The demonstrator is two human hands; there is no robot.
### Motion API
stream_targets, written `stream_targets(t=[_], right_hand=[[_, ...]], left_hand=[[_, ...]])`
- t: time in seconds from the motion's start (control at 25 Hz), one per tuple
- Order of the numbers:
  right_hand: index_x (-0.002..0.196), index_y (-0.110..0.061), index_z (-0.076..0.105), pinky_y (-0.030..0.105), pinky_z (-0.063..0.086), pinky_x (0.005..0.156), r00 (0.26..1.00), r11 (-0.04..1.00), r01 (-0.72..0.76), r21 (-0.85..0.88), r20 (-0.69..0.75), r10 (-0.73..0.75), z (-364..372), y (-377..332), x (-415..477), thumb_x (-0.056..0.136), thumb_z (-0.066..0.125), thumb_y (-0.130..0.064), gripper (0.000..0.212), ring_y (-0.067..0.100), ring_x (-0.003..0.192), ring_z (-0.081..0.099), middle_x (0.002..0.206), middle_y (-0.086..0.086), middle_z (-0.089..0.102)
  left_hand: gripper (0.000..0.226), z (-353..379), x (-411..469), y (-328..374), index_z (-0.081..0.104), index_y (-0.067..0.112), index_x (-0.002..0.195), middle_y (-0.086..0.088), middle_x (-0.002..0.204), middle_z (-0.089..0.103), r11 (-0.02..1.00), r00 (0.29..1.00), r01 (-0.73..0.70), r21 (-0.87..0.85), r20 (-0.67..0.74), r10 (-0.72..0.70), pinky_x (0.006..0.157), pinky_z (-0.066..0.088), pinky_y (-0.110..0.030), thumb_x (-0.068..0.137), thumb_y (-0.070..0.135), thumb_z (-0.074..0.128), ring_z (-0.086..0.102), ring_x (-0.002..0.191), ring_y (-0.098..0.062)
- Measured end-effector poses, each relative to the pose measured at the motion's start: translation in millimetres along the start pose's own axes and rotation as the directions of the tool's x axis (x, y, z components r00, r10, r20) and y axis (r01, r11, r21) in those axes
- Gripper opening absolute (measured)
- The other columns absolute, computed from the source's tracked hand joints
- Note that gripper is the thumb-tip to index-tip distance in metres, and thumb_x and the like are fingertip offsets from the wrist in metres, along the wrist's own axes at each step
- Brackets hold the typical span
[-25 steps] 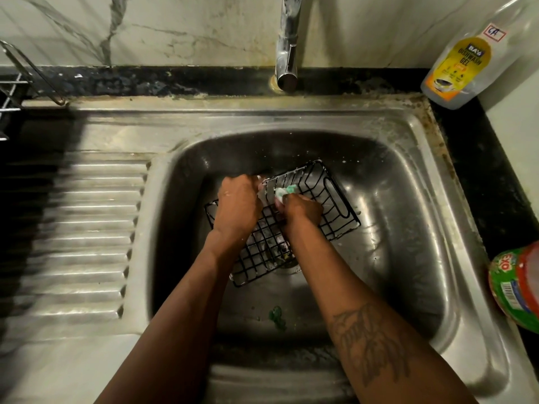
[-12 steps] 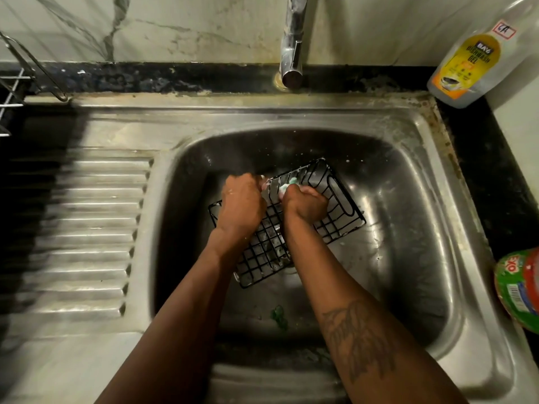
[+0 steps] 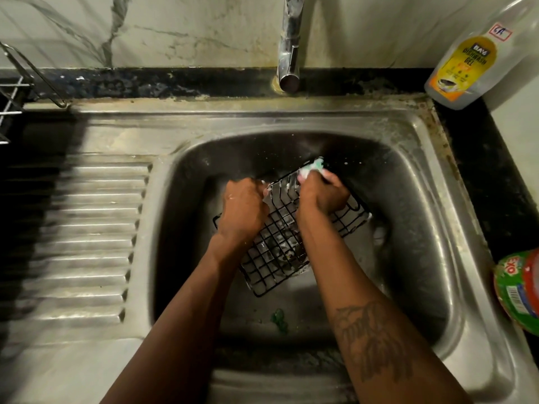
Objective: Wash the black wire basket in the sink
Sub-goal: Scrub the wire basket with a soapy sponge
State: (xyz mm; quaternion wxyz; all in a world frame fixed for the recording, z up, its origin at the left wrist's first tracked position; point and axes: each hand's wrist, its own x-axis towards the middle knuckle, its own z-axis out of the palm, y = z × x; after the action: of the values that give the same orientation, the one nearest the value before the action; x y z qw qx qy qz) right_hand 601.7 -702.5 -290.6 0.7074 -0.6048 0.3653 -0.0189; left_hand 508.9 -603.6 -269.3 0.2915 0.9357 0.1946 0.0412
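The black wire basket (image 3: 271, 258) lies tilted in the steel sink (image 3: 408, 228), over the drain. My left hand (image 3: 242, 208) grips its far-left rim with curled fingers. My right hand (image 3: 322, 193) holds a soapy green-white scrub pad (image 3: 313, 167) and presses it against the basket's far rim. White foam clings to several wires between my hands.
The tap spout (image 3: 288, 48) hangs over the back of the sink, with no water running. A dishwash gel bottle (image 3: 466, 62) lies at the back right, a green and red tub (image 3: 519, 290) at the right edge. The ribbed drainboard (image 3: 87, 237) and a wire rack (image 3: 14, 94) are at the left. A green scrap (image 3: 278, 317) lies in the basin.
My right hand has slid the scrub pad to the right along the basket's far rim. The left hand keeps its grip in the same place.
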Motion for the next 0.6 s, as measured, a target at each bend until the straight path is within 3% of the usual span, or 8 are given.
stream_targets(t=[0.08, 0.2, 0.36, 0.48, 0.6], right_hand=[[0.077, -0.022, 0.071, 0.035, 0.064, 0.067, 0.997, 0.999, 0.042, -0.022, 0.068, -0.040, -2, -1, 3, 0.079, 0.073, 0.007, 0.029, 0.024, 0.077, 0.076, 0.085, 0.009, 0.075], [0.080, -0.017, 0.068, 0.025, 0.061, 0.057, 0.993, 0.967, -0.045, -0.251, 0.099, 0.072, -18, 15, 8, 0.082, 0.072, 0.005, 0.022, 0.016, 0.070, 0.075, 0.086, 0.010, 0.075], [0.084, -0.022, 0.068, 0.021, 0.060, 0.062, 0.963, 0.939, 0.072, -0.335, 0.270, 0.022, -12, 17, 10, 0.081, 0.071, 0.009, 0.032, 0.014, 0.080, 0.071, 0.097, 0.005, 0.073], [0.095, -0.022, 0.073, 0.008, 0.051, 0.058, 0.832, 0.850, 0.267, -0.455, 0.553, 0.035, -7, 10, 7, 0.086, 0.070, 0.003, 0.027, 0.001, 0.075, 0.066, 0.090, -0.006, 0.070], [0.085, -0.029, 0.071, 0.021, 0.058, 0.073, 0.732, 0.736, 0.455, -0.501, 0.681, 0.011, -2, 11, 9, 0.085, 0.070, -0.008, 0.021, 0.010, 0.085, 0.070, 0.089, -0.009, 0.072]], left_hand=[[0.023, 0, -1, 1, 0.063, 0.015, 0.065, 0.005, 0.063, 0.061, 1.000, 1.000, 0.007, -0.020, 0.027, -0.007, 0.056, 0.056, -0.030, 0.082, 0.000, 0.065, 0.059, 0.054, -0.007], [0.012, 1, -3, 4, 0.067, 0.015, 0.071, 0.001, 0.065, 0.065, 0.999, 0.999, 0.039, -0.006, 0.036, -0.038, 0.057, 0.059, -0.034, 0.081, 0.009, 0.065, 0.064, 0.057, -0.013], [0.013, -9, -5, 4, 0.067, 0.021, 0.073, 0.006, 0.061, 0.064, 0.995, 0.996, 0.092, 0.039, -0.003, -0.092, 0.062, 0.060, -0.033, 0.072, 0.029, 0.057, 0.063, 0.055, -0.013], [0.026, -19, -4, 0, 0.074, 0.027, 0.085, 0.011, 0.060, 0.062, 0.993, 0.996, 0.058, 0.106, -0.070, -0.051, 0.061, 0.050, -0.024, 0.081, 0.048, 0.060, 0.056, 0.053, -0.008], [0.041, -15, -2, 2, 0.073, 0.025, 0.083, 0.006, 0.065, 0.063, 0.964, 0.994, 0.061, 0.260, -0.104, -0.035, 0.056, 0.038, -0.026, 0.088, 0.061, 0.055, 0.056, 0.056, -0.016]])
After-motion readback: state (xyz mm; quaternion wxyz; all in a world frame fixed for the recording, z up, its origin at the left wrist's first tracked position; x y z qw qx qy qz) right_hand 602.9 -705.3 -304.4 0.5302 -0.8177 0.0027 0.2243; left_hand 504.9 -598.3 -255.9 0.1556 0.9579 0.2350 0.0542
